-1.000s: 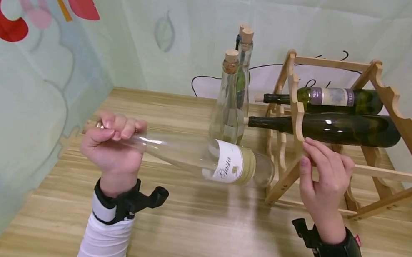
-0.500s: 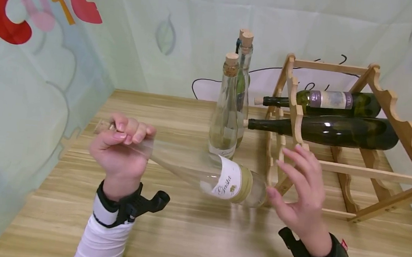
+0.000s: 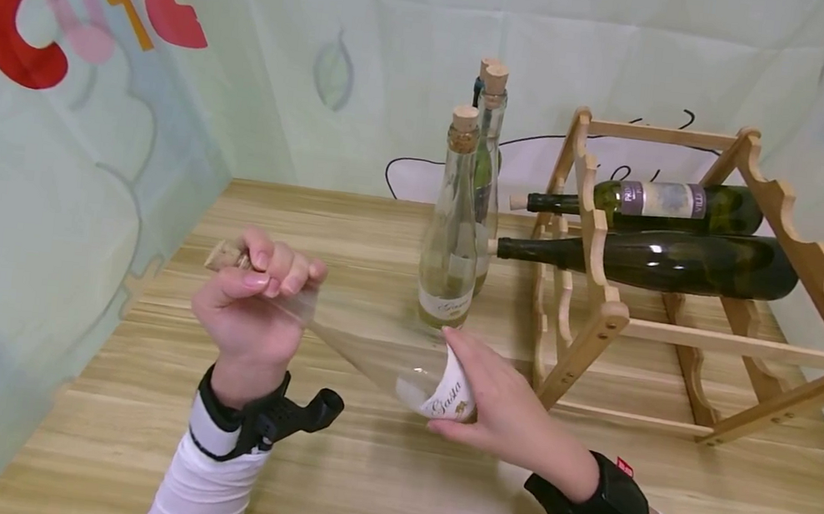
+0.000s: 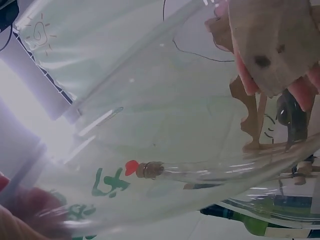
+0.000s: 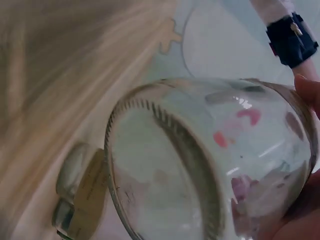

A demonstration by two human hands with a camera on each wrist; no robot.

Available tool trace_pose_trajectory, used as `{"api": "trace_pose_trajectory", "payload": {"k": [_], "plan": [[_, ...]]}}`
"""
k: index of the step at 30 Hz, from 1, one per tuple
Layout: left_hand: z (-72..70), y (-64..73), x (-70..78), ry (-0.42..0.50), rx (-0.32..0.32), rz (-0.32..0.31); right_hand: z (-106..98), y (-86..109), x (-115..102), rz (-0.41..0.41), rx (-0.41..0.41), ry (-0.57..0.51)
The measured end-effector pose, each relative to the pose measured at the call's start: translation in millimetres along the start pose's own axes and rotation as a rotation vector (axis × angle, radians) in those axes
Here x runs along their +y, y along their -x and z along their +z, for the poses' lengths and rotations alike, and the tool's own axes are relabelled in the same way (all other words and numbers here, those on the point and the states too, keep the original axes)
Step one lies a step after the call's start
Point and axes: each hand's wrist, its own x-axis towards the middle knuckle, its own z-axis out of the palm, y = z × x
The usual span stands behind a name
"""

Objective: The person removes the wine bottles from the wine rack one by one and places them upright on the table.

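Observation:
My left hand (image 3: 250, 320) grips the neck of a clear glass wine bottle (image 3: 379, 356). Its cork (image 3: 225, 257) sticks out past the fingers at the far left. The bottle is tilted above the table, neck up and base down to the right. Around its lower end my right hand (image 3: 506, 401) is wrapped, partly covering the white label (image 3: 452, 395). In the head view the base is hidden behind that hand; the right wrist view shows the ribbed glass base (image 5: 160, 165) close up. Through the glass in the left wrist view, right-hand fingers (image 4: 300, 92) appear at the label's back.
Several corked bottles stand upright behind, the nearest a clear bottle (image 3: 452, 236). At the right is a wooden wine rack (image 3: 742, 346) holding a green labelled bottle (image 3: 662, 201) and a dark bottle (image 3: 698, 264). Printed cloth (image 3: 373, 52) borders the wooden table (image 3: 328, 483).
My right hand has left the rack's front post and moved left onto the bottle's lower end. The bottle's base has swung down and toward me, while the left hand shifted slightly right.

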Motion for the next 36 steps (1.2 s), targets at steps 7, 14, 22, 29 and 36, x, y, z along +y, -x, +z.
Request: {"api": "trace_pose_trajectory", "payload": {"k": [7, 14, 22, 29, 36], "plan": [[-0.2, 0.0, -3.3, -0.073, -0.051, -0.016, 16, -5.5, -2, 0.072, -0.087, -0.084], [-0.4, -1.1, -4.5, -0.114, -0.080, -0.037, 28, -8.1, -5, 0.153, -0.130, -0.188], [0.2, 1.8, -7.7, -0.200, -0.096, -0.060, 37, -7.8, -10, 0.199, -0.145, -0.226], [5.2, -1.3, -9.8, -0.265, -0.112, -0.032, 38, -12.7, -10, 0.195, -0.101, -0.127], [6.8, -5.2, -12.6, -0.363, -0.088, -0.002, 41, -19.9, -6, 0.211, -0.111, -0.174]]}}
